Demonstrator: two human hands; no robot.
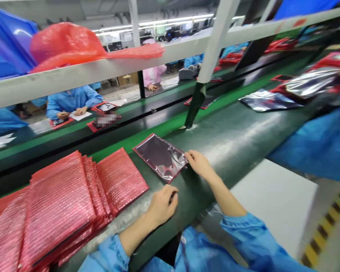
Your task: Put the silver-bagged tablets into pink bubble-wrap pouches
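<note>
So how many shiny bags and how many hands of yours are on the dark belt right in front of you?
Shiny bag: 1
Hands: 2, left hand and right hand
Total: 3

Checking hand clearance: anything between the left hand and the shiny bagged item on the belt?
Nothing visible. The left hand rests on the dark belt just short of the bagged item, with only bare belt between them. The red bubble-wrap stack lies off to its left. The right hand already touches the item's edge.
</note>
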